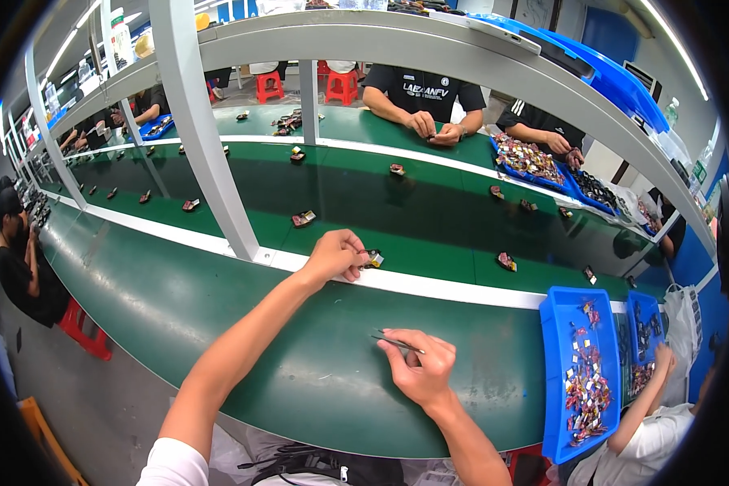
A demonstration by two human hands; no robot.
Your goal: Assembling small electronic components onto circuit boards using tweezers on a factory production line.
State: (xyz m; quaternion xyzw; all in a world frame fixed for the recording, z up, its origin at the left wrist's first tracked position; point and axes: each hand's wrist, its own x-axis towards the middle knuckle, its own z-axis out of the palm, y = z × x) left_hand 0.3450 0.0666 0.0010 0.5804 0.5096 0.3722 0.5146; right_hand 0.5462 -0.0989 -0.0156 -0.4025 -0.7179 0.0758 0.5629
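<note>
My left hand [338,256] reaches over the white rail at the near edge of the conveyor. Its fingers are closed at a small dark piece with yellow and white patches [373,258]; the fingers hide part of that piece. Closer to me, above the green worktop [300,368], my right hand [422,362] is closed around a pair of thin metal tweezers [398,341]. The tweezer tips point left, and nothing shows between them.
Small dark-and-red pieces [304,219] lie scattered along the green conveyor [454,247]. A blue tray [552,381] of small colourful parts stands at right. Grey frame posts [198,121] rise from the rail. Co-workers sit across the belt [421,101] and at both sides.
</note>
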